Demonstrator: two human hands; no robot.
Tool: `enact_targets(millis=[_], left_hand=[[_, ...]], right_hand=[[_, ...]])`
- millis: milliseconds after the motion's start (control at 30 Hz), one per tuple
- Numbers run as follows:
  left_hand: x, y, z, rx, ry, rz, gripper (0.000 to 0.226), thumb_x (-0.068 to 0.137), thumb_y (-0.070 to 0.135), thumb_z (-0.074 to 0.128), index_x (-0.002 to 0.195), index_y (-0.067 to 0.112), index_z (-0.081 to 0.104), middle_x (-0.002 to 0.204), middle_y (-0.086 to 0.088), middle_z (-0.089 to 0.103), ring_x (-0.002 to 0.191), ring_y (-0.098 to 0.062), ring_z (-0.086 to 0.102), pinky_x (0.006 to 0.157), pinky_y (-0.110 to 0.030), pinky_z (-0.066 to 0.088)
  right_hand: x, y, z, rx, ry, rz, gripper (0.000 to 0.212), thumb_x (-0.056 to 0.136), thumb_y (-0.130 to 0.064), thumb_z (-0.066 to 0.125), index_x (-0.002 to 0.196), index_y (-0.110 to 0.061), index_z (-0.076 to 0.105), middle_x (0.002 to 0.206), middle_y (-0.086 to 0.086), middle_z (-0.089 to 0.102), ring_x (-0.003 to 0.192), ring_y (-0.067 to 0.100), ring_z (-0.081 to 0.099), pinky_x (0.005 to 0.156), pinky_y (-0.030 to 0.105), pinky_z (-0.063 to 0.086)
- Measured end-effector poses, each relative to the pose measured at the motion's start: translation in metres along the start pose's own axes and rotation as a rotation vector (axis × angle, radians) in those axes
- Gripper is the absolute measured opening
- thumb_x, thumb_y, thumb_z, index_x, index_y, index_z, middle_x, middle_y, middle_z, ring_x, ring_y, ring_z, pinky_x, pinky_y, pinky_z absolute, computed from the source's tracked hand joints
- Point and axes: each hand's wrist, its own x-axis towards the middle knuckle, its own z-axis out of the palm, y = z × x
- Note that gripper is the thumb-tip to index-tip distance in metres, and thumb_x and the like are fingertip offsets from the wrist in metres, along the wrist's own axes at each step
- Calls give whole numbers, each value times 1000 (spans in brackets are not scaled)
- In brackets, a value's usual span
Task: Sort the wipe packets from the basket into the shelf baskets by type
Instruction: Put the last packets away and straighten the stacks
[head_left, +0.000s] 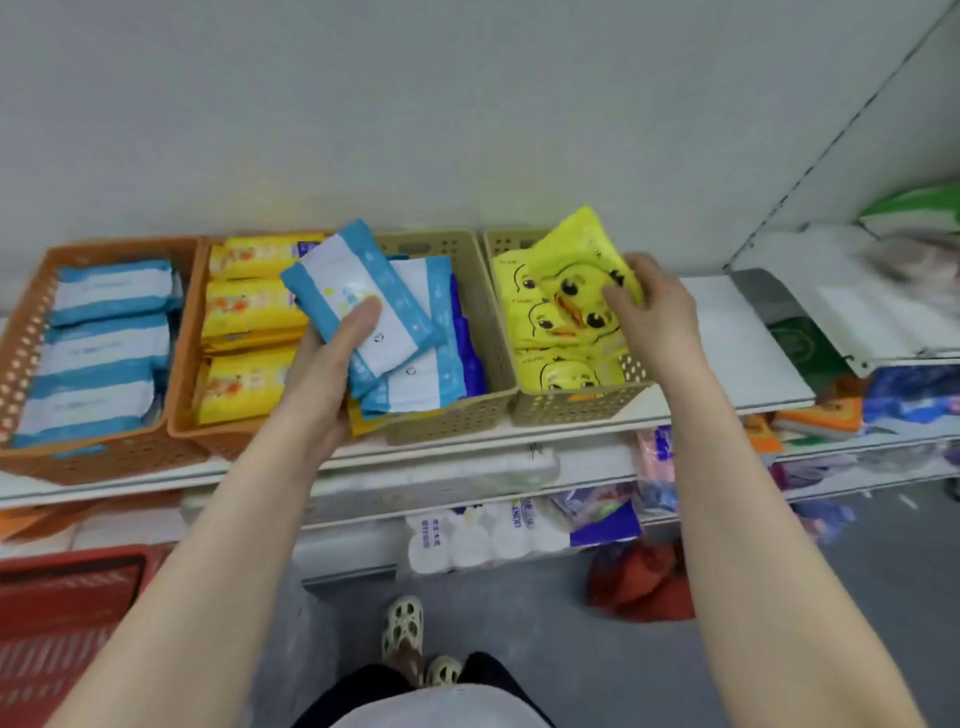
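Observation:
My left hand (332, 364) grips a stack of blue-and-white wipe packets (363, 296) over the gap between the second orange basket and the left beige basket (467, 410). My right hand (652, 306) pinches a yellow duck packet (576, 260), tilted up over the right beige basket (571, 405), which holds more duck packets. The far-left orange basket (31, 332) holds blue-and-white packets. The second orange basket (187, 395) holds yellow-orange packets (249, 312). Dark blue packets (467, 353) lie in the left beige basket.
A red shopping basket (67, 613) stands on the floor at lower left. White shelf surface (737, 353) lies right of the beige baskets. Lower shelves hold tissue packs (467, 540) and assorted goods. A red bag (644, 577) lies on the floor. My feet show below.

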Motion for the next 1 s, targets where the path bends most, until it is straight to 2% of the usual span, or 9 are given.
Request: enact_targets(millis=[200,367,467,567,667,800,867,933,1000], left_hand=[[38,0,17,43,-33,-11,65,84,39,71,141,20,48,122,-2,71,107,-22,70,78,-36,58],[52,-1,35,44,21,-26,47,92,33,64,136,23,52,113,2,74,97,-17,73,68,-30,60],[54,-6,49,48,64,-20,44,92,33,64,134,25,52,111,3,75,98,-17,73,72,-33,60],[55,-14,64,36,98,-18,45,91,35,65,134,27,52,114,3,73,102,-17,72,77,-34,60],[55,-23,80,33,117,-5,34,93,35,63,126,32,55,110,9,74,101,-13,71,81,-33,59],[51,-35,96,41,132,-14,53,88,40,67,137,28,51,121,5,71,110,-17,68,95,-42,54],[48,-36,100,48,142,-5,59,82,42,69,137,29,51,121,6,71,110,-16,68,99,-44,52],[45,-35,102,55,142,18,62,80,43,70,137,29,51,121,7,70,111,-15,67,100,-44,51],[44,-34,103,64,139,37,59,83,41,67,138,27,50,124,5,69,112,-16,67,101,-45,51]], right_hand=[[42,11,11,-492,-408,-49,45,93,-17,52,137,-26,54,142,8,54,131,31,47,108,43,36],[54,19,26,-582,-844,-31,49,90,-11,50,135,-28,56,139,5,55,128,27,48,103,33,39],[50,38,37,-591,-720,-195,38,91,-19,59,128,-27,60,122,9,57,120,30,46,99,35,39],[40,51,39,-627,-530,-337,43,88,-36,64,131,-33,57,117,5,54,113,31,47,96,38,42],[29,59,44,-594,-576,-315,55,88,-48,63,140,-37,48,123,5,48,112,32,45,98,38,41],[37,64,46,-535,-668,-268,61,86,-41,69,141,-29,47,126,9,44,112,34,47,96,35,40],[47,52,43,-501,-572,-306,49,89,-39,66,133,-22,55,120,10,52,109,31,53,87,34,45],[53,26,38,-239,-374,-333,32,95,-41,56,116,-19,65,106,3,63,96,22,60,75,31,45],[54,-3,35,152,-442,-213,24,96,-41,56,101,-21,68,92,-5,68,83,12,63,70,27,48]])
